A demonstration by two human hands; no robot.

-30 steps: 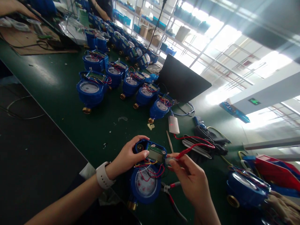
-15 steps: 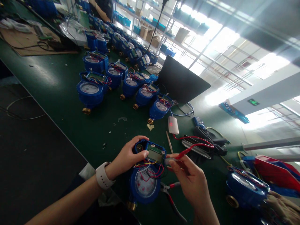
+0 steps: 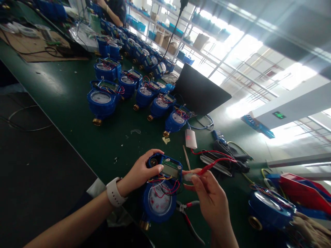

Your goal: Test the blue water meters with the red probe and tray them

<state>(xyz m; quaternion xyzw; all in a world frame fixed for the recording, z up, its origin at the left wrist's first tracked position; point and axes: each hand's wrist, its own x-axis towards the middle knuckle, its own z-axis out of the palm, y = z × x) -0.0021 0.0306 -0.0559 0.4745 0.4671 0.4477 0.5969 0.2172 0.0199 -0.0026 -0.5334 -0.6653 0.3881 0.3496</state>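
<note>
A blue water meter (image 3: 160, 203) stands in front of me, its upper housing uncovered, with a small display, circuit board and coloured wires showing. My left hand (image 3: 142, 170) grips the left side of that housing, thumb on top beside the display. In my right hand (image 3: 210, 194), thumb and fingers pinch a translucent probe-like piece (image 3: 188, 177) at the end of a red cable (image 3: 218, 159). Its tip is close to the housing's right side; whether they touch I cannot tell. Red-handled pliers (image 3: 182, 207) lie right of the meter, below my right hand.
More blue meters (image 3: 102, 100) stand in rows across the green table (image 3: 69, 113). A white box (image 3: 190, 138) feeds the red cable, near a dark laptop-like panel (image 3: 201, 89). Another meter (image 3: 269, 210) and a red bin (image 3: 305, 193) are at the right. A person (image 3: 115, 12) is at the far end.
My right hand has shifted slightly right, and more of the translucent piece shows between its fingers and the housing. My left hand keeps its hold on the meter.
</note>
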